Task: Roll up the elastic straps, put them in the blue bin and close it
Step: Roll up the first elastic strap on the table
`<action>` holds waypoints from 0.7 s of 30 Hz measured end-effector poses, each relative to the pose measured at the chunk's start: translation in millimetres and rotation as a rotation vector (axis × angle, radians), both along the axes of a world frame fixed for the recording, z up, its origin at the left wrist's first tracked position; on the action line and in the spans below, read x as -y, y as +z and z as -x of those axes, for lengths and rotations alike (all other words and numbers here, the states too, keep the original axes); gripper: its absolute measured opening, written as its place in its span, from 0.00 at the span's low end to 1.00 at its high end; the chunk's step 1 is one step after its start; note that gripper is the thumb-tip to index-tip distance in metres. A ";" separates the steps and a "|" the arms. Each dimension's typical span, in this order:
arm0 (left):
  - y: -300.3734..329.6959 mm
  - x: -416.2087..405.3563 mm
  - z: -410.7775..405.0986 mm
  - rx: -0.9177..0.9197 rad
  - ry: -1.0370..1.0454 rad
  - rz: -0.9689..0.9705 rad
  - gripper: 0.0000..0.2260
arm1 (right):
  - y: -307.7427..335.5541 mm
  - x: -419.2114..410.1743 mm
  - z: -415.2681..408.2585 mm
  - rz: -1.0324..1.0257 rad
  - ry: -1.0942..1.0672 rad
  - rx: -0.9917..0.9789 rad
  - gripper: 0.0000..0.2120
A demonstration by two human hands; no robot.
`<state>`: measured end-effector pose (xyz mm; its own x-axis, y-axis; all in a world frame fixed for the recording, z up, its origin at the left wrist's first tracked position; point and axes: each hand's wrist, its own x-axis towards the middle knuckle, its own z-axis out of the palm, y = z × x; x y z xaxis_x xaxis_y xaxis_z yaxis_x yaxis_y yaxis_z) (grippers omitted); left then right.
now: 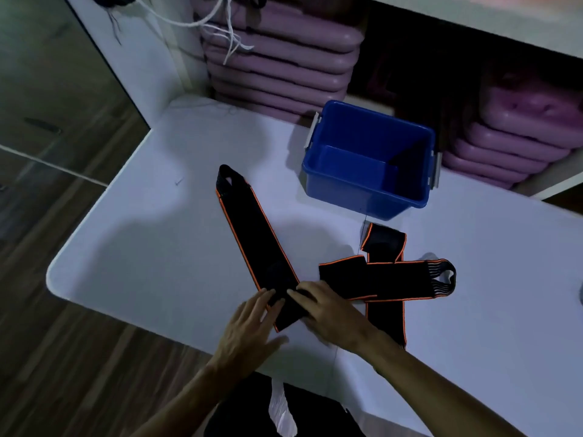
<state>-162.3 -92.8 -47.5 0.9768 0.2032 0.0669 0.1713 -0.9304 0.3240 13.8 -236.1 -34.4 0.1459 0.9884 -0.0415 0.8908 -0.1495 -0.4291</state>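
Resting on the white counter (157,234), left hand (249,329) and right hand (331,313) lie flat, fingers extended, pinning 1 black orange-edged strap (255,238); 2 crossed straps (388,275) beside open blue bin (366,197); no legible writing.

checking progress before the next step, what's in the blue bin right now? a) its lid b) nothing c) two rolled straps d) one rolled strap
b, the blue bin stands open with a bare floor, and the straps lie unrolled on the table.

Bin (369,171) behind straps; flat strap (252,234) left of crossed straps (388,275) on table (142,247)
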 end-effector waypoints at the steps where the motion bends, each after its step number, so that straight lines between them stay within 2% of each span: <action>1: 0.7 3.4 -3.9 0.024 0.037 -0.005 0.25 | 2.7 -2.6 -3.2 0.006 0.027 0.022 0.28; 5: 4.1 17.0 -11.4 0.100 0.119 0.053 0.23 | 9.9 -8.2 -15.0 -0.004 0.113 0.051 0.28; 8: 8.2 19.8 -11.4 0.139 0.180 0.047 0.14 | 7.9 -11.4 -15.9 -0.038 0.152 0.047 0.26; 11: 20.0 18.6 -13.5 0.104 0.280 0.186 0.23 | 6.8 -17.6 -16.9 -0.105 0.150 0.022 0.22; 14: 27.0 12.1 -14.2 0.139 0.418 0.412 0.24 | 21.5 -29.1 -20.4 -0.076 0.036 -0.184 0.17; 18: 33.7 -11.9 -33.8 0.218 0.602 0.471 0.14 | 34.5 -60.9 -25.8 -0.022 -0.089 -0.385 0.15; 21: 28.5 -30.3 -49.1 0.222 0.656 0.510 0.12 | 33.1 -80.7 -27.5 0.011 -0.218 -0.441 0.15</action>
<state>-113.1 -62.4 -19.0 0.6263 0.7795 -0.0101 0.5066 -0.3971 0.7653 41.4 -155.4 -1.3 0.3160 0.9359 -0.1559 0.5720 -0.3190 -0.7557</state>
